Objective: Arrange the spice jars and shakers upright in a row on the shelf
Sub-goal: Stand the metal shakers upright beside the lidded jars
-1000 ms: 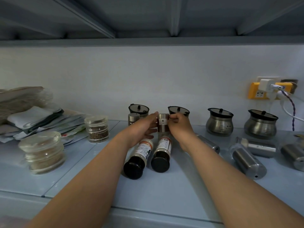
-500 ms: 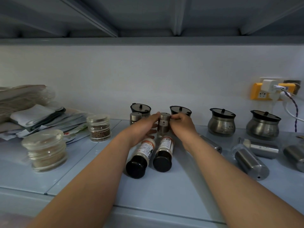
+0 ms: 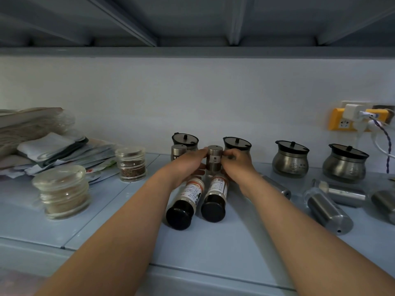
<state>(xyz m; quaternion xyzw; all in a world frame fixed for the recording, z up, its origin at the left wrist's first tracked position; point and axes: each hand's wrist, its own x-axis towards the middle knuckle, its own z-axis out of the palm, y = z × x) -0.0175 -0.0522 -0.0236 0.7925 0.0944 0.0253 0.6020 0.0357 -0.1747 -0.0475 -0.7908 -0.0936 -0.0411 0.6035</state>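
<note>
A small steel shaker with a label stands upright at the shelf's middle. My left hand and my right hand hold it from either side with curled fingers. Another steel shaker stands upright just left of it. Two black-capped spice bottles lie on their sides in front, caps toward me. Several steel shakers lie toppled at the right.
Steel pots with dark lids stand along the back wall. Two glass jars and a pile of packets sit left. A yellow socket with a plugged charger is on the wall, right.
Both hands stay on the upright steel shaker between them. The view has shifted slightly; the shaker sits a little lower, standing on the shelf.
</note>
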